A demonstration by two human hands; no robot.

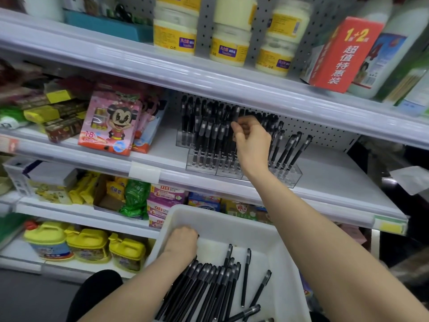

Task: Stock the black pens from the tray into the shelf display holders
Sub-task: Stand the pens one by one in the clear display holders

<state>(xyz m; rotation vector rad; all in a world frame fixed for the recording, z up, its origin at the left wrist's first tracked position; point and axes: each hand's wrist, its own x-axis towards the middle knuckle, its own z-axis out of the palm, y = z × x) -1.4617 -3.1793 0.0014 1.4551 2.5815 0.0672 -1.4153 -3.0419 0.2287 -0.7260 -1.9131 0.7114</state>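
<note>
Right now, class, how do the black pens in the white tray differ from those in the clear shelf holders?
The tray pens lie flat, mostly bundled side by side with a few strays; the holder pens stand upright or leaning, caps up. The tray pens rest loose in the white tray; the holder pens sit in slots of the clear holders. Both look like the same capped black pens.

smooth white plastic tray (pixel 287 270)
</note>
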